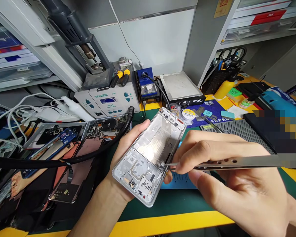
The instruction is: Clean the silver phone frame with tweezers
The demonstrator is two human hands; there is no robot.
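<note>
A silver phone frame (148, 138), stripped to its bare inner side, lies tilted in my left hand (124, 164). The fingers of that hand wrap round its edges from beneath. My right hand (227, 174) pinches a pair of metal tweezers (246, 162) between thumb and fingers. The tweezers' tips reach the frame's right inner edge, at a small part I cannot make out. Handwritten marks show on a white label near the frame's lower end. Below the right hand, part of a light blue mat (179, 182) shows on the green work surface (148, 210).
Phone shells and screens (74, 177) are heaped at the left, with a thick black hose (88, 158) crossing over them. Behind stands a hot-air station (111, 102) beside a heating plate (180, 87). A yellow bottle (223, 89) and a perforated grey plate (239, 131) are at the right.
</note>
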